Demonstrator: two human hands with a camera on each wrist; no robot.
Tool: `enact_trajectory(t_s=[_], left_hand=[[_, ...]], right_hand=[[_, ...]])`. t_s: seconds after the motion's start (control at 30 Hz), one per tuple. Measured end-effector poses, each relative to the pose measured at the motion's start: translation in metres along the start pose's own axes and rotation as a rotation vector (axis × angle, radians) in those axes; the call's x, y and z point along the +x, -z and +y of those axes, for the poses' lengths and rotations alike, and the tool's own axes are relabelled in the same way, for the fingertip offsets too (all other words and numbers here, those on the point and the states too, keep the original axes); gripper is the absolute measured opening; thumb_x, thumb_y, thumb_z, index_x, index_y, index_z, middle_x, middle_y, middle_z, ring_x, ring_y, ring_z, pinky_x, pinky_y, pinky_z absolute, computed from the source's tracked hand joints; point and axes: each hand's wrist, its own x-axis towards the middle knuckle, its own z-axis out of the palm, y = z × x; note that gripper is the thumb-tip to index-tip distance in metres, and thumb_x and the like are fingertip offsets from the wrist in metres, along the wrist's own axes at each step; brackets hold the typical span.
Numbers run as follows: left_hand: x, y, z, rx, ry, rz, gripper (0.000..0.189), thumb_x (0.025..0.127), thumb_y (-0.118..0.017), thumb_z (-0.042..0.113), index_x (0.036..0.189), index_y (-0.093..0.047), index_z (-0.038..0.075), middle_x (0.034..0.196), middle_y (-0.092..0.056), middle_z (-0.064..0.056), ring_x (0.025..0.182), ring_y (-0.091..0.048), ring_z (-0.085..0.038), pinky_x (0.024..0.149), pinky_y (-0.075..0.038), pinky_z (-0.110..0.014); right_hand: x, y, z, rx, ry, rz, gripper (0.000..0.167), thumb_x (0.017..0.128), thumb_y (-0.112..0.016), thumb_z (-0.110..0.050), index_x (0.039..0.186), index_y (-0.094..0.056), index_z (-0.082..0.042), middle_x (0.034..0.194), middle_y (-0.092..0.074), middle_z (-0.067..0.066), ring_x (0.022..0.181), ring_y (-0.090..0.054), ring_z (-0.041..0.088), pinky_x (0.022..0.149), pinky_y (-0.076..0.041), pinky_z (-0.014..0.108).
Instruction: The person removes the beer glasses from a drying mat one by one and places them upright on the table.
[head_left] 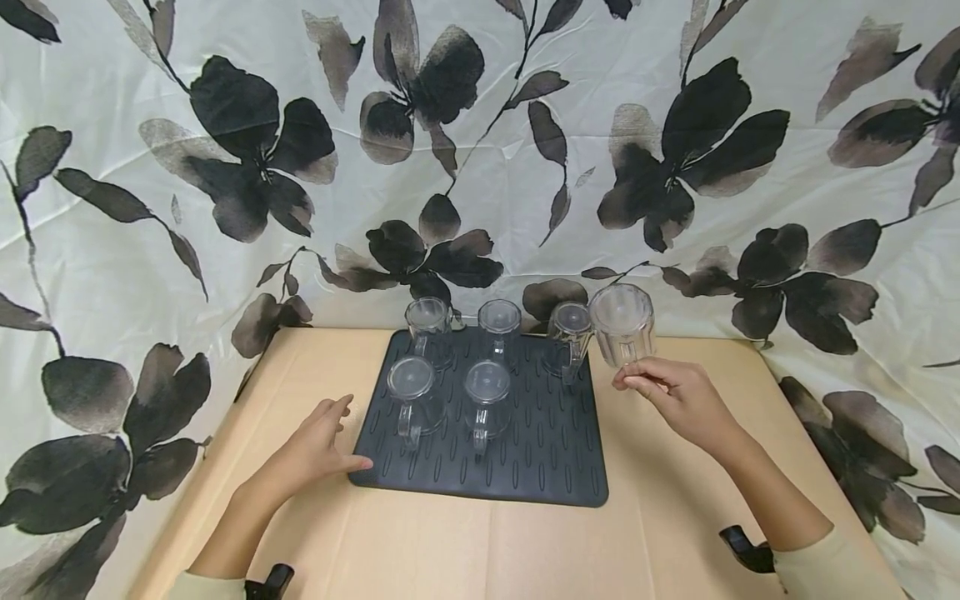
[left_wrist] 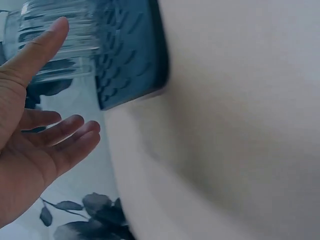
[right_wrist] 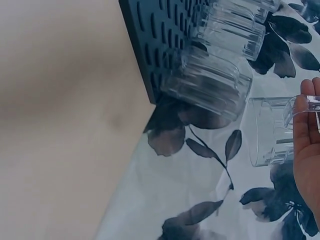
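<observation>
My right hand pinches the handle of a clear glass mug, held up off the table beyond the back right corner of a dark drying mat. In the right wrist view the fingers are at the handle of this mug. Several like mugs stand on the mat, among them a back right mug and a front mug, with flat round ends facing up. My left hand, fingers spread and holding nothing, is at the mat's left edge, its thumb over the front left corner.
The mat lies on a light wood-toned table. Behind and on both sides hangs a white cloth with dark flowers. Along the mat's back edge are a left mug and a middle mug; another mug stands at front left.
</observation>
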Motion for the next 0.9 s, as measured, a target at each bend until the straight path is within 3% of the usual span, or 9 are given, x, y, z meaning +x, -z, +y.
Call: enact_trajectory(t_s=[0.17, 0.57, 0.7, 0.9], left_hand=[[0.003, 0.022, 0.014, 0.034, -0.086, 0.108, 0.113, 0.072, -0.095, 0.038, 0.152, -0.033, -0.012, 0.135, -0.054, -0.031, 0.119, -0.059, -0.049, 0.092, -0.054, -0.061], [0.013, 0.072, 0.056, 0.102, -0.251, 0.28, 0.111, 0.07, -0.097, 0.034, 0.153, -0.037, -0.009, 0.136, -0.057, -0.03, 0.125, -0.055, -0.047, 0.099, -0.048, -0.064], [0.02, 0.083, 0.076, 0.11, -0.303, 0.305, 0.105, 0.072, -0.096, 0.033, 0.151, -0.041, -0.007, 0.139, -0.058, -0.028, 0.128, -0.055, -0.046, 0.103, -0.047, -0.062], [0.029, 0.092, 0.108, 0.075, -0.313, 0.272, 0.107, 0.077, -0.093, 0.035, 0.16, -0.033, 0.003, 0.15, -0.051, -0.024, 0.139, -0.049, -0.042, 0.11, -0.043, -0.063]], right_hand=[[0.005, 0.01, -0.003, -0.081, 0.006, -0.001, 0.025, 0.09, -0.072, 0.006, 0.1, -0.078, -0.016, 0.092, -0.078, -0.006, 0.089, -0.07, -0.001, 0.079, -0.051, 0.007], [0.016, 0.029, -0.008, -0.149, 0.034, 0.001, 0.026, 0.087, -0.075, 0.008, 0.107, -0.078, -0.009, 0.098, -0.079, -0.001, 0.092, -0.067, -0.008, 0.075, -0.051, 0.007], [0.023, 0.035, -0.011, -0.174, 0.066, 0.007, 0.027, 0.085, -0.076, 0.009, 0.105, -0.078, -0.01, 0.097, -0.079, -0.001, 0.09, -0.068, -0.008, 0.074, -0.05, 0.006], [0.033, 0.043, -0.017, -0.207, 0.155, -0.018, 0.033, 0.081, -0.079, 0.01, 0.107, -0.079, -0.01, 0.097, -0.079, 0.001, 0.089, -0.069, -0.006, 0.073, -0.05, 0.007]])
